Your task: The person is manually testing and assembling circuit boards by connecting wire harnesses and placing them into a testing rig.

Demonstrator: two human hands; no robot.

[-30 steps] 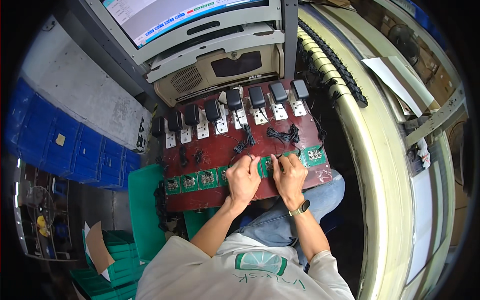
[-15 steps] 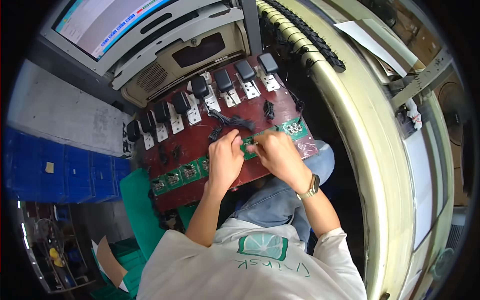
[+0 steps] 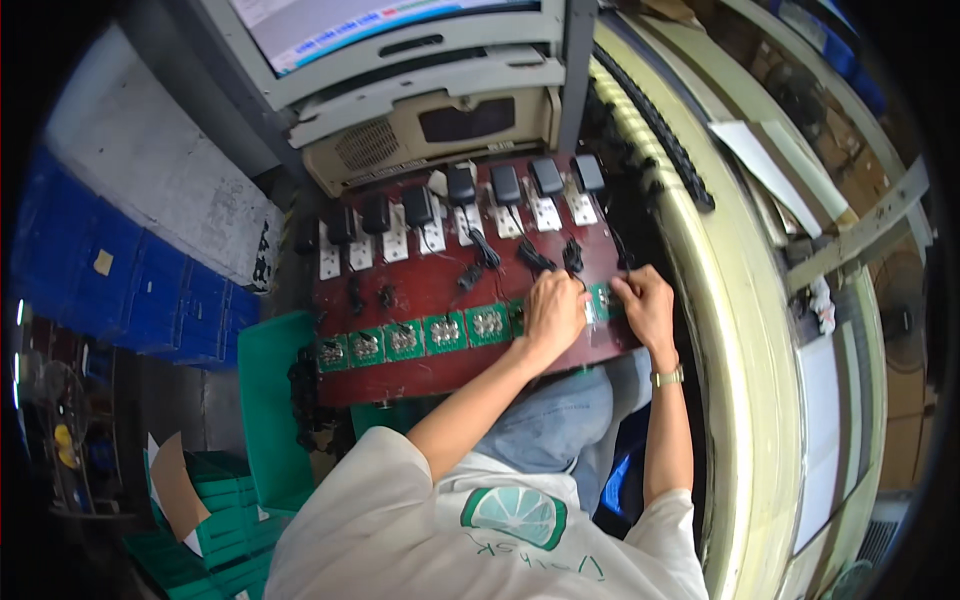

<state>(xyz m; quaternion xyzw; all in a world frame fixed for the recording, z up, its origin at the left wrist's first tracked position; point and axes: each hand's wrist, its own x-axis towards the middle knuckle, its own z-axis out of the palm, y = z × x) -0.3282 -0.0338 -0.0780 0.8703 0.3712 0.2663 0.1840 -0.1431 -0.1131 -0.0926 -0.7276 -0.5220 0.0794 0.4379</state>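
On a dark red board [image 3: 455, 372], several black power adapters [image 3: 418, 205] sit in silver metal brackets along the far side. Green circuit boards [image 3: 445, 330] with metal contacts line the near side. My left hand [image 3: 553, 315] is closed, fingertips together, over the boards toward the right end, just below a thin black cable bundle [image 3: 572, 255]. What it pinches, if anything, is hidden. At the right edge, my right hand [image 3: 650, 308] is curled closed beside the last green circuit board [image 3: 603, 300]; whatever lies in its fingers cannot be made out.
Behind the red board stands a beige machine case [image 3: 375, 147] under a monitor [image 3: 380, 25]. A long pale conveyor edge [image 3: 725, 400] runs along the right. Blue bins [image 3: 95, 265] stand at the left, with a green crate [image 3: 275, 410] nearer me.
Both hands have moved right along the row of circuit boards, the right one to the board's edge. The view has also shifted and turned.
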